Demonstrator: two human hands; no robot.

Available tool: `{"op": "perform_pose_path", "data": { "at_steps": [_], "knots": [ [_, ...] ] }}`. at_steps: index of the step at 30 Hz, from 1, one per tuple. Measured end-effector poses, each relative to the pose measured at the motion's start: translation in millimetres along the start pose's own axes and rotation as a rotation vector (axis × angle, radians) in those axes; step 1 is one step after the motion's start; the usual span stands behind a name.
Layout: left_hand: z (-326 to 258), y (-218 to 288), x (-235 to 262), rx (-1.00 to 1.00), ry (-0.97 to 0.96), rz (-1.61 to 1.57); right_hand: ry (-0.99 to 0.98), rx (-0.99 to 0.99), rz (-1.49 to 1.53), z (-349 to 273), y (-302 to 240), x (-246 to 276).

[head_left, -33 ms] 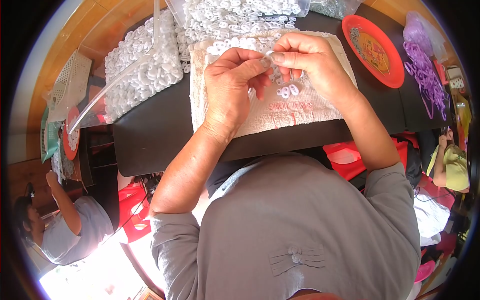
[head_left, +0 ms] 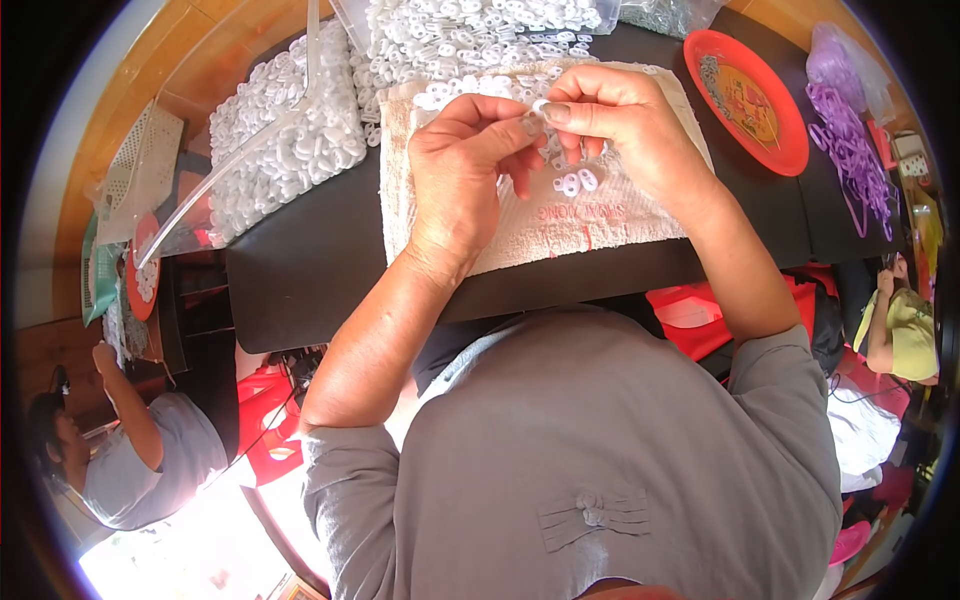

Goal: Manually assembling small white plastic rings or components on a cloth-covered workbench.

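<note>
My left hand [head_left: 458,160] and my right hand [head_left: 622,125] meet above a beige towel [head_left: 470,245], thumbs and forefingers pinched together. Between their fingertips is a small white plastic piece [head_left: 540,105], mostly covered by the fingers. Its exact kind is hard to make out. Just below the right fingers, a few white oval plastic pieces with holes [head_left: 572,184] lie on the cloth. More of these white pieces [head_left: 455,92] are spread along the towel's far edge, behind my hands.
A clear bin heaped with white pieces [head_left: 285,150] stands at left, another pile [head_left: 480,20] at the back. On the right are a red plate [head_left: 790,150] holding small grey bits and purple cords [head_left: 855,165]. Two other people sit at far left and far right. The table [head_left: 290,300] is dark.
</note>
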State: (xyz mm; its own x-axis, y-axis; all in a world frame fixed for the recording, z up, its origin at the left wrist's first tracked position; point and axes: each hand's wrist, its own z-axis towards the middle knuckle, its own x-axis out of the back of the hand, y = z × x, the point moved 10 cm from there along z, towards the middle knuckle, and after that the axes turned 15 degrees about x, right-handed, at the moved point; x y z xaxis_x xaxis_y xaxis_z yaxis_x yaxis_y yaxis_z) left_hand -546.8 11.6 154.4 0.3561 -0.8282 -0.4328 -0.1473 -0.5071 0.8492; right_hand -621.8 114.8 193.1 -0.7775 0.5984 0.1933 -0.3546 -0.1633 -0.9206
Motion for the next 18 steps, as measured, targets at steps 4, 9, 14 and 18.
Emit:
{"op": "perform_pose_path", "data": {
  "at_steps": [4,9,14,18],
  "knots": [
    [-4,10,-10,-0.119,-0.066,0.027,-0.048,-0.047,0.080,0,-2,0],
    [-13,12,-27,-0.176,-0.161,0.210,-0.146,-0.114,0.165,-4,8,-1],
    [-20,17,-28,-0.282,-0.099,0.363,-0.173,-0.135,0.246,-7,13,-4],
    [-23,17,-26,-0.227,-0.063,0.380,-0.150,-0.118,0.204,-7,13,-5]
  ]
}}
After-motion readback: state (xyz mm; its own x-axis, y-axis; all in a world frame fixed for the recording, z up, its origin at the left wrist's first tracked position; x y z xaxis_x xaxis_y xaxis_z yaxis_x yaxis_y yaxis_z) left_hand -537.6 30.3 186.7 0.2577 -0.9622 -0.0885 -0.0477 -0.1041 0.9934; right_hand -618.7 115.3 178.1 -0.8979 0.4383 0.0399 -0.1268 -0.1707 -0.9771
